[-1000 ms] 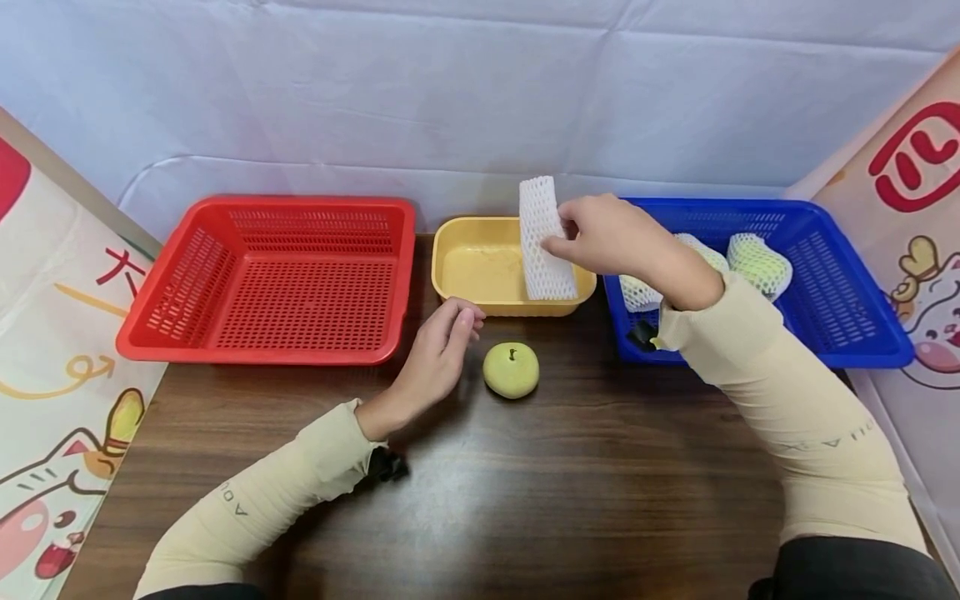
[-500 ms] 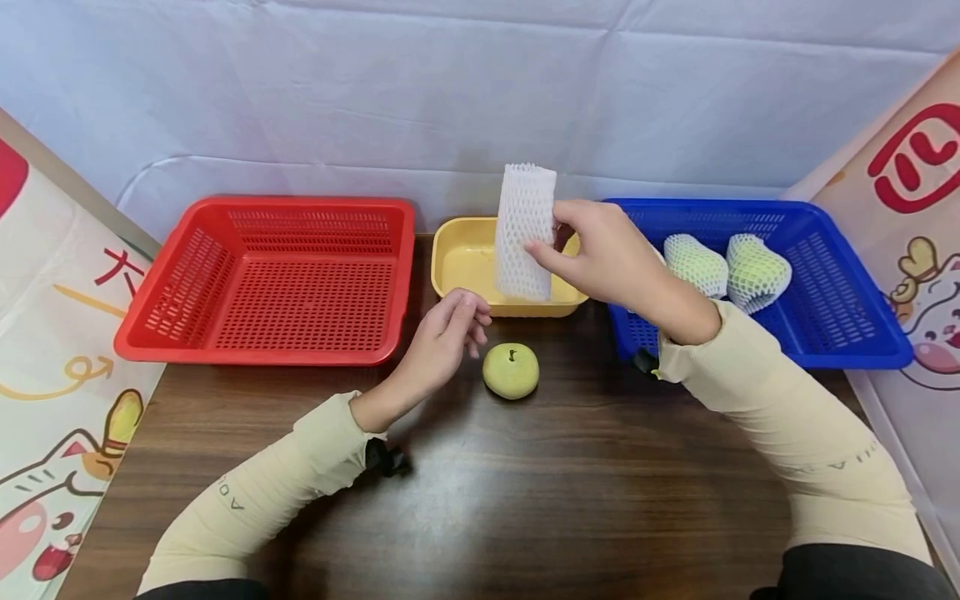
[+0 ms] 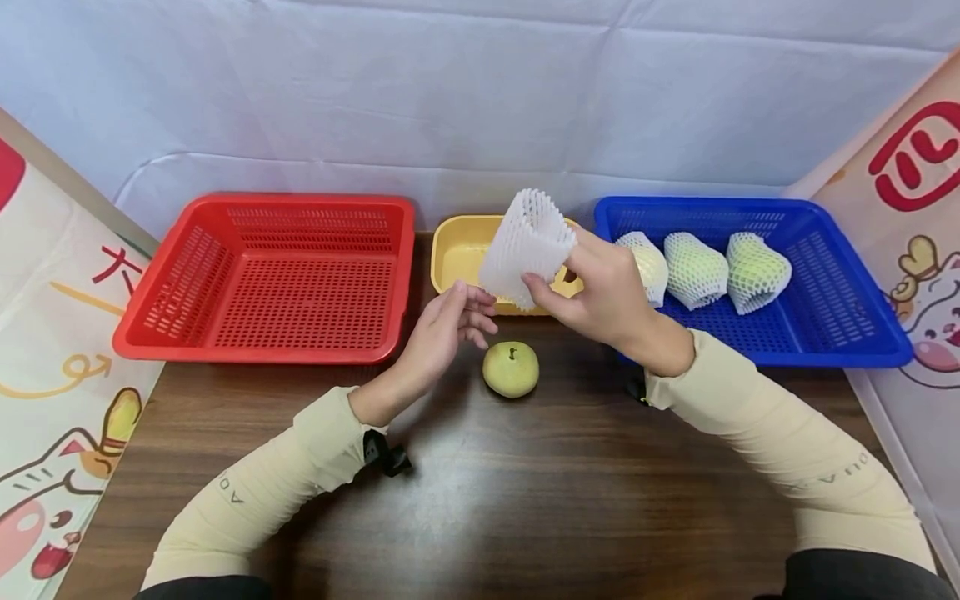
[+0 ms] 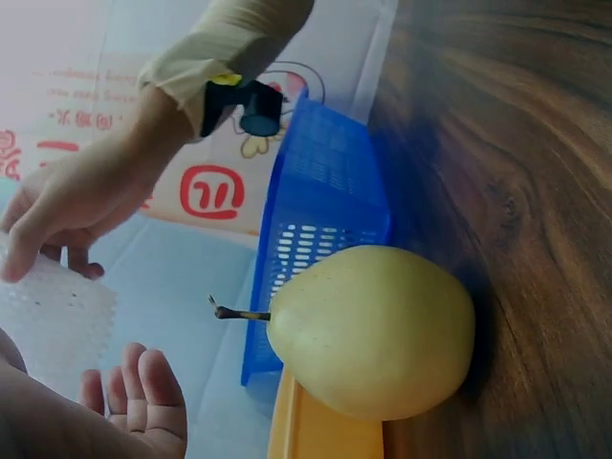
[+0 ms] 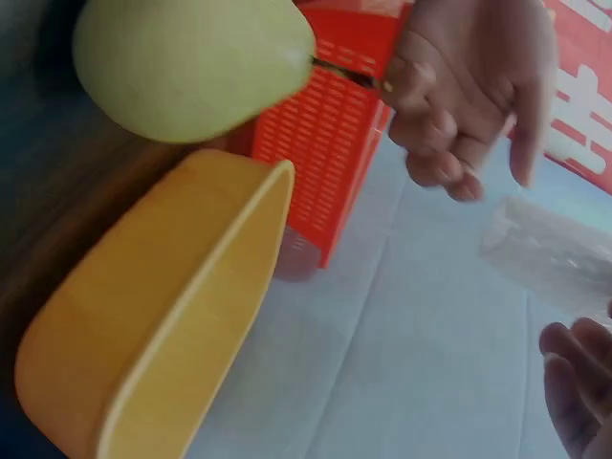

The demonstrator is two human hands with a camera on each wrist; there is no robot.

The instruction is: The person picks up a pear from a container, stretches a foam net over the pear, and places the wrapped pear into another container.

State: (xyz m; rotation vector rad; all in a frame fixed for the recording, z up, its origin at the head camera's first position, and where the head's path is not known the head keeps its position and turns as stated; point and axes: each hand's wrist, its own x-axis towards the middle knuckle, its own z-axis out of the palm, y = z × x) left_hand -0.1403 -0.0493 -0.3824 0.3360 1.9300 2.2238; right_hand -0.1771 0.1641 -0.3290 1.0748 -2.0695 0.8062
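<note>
My right hand (image 3: 603,287) pinches a white foam net sleeve (image 3: 521,250), thumb on the near side, with the mesh mouth spread and tilted up. Close to the sleeve's lower end is my left hand (image 3: 438,333), palm turned inward, fingers loosely bent and holding nothing. A gap between those fingers and the sleeve shows in the right wrist view. Below both hands a bare yellow-green pear (image 3: 511,369) stands on the table, stem up; it looms large in the left wrist view. Behind the sleeve sits a yellow tub (image 3: 456,254), partly covered by the sleeve and right hand.
A red basket (image 3: 300,304) with nothing in it stands at the left. At the right, a blue basket (image 3: 832,283) holds 3 pears in foam nets (image 3: 696,269) side by side. A pale cloth wall (image 3: 360,92) rises behind, with printed panels at both sides.
My right hand has brought the foam net left and nearer, tilting it so its mouth opens. My left hand has risen slightly and its fingers have spread towards the net. The pear has stayed put.
</note>
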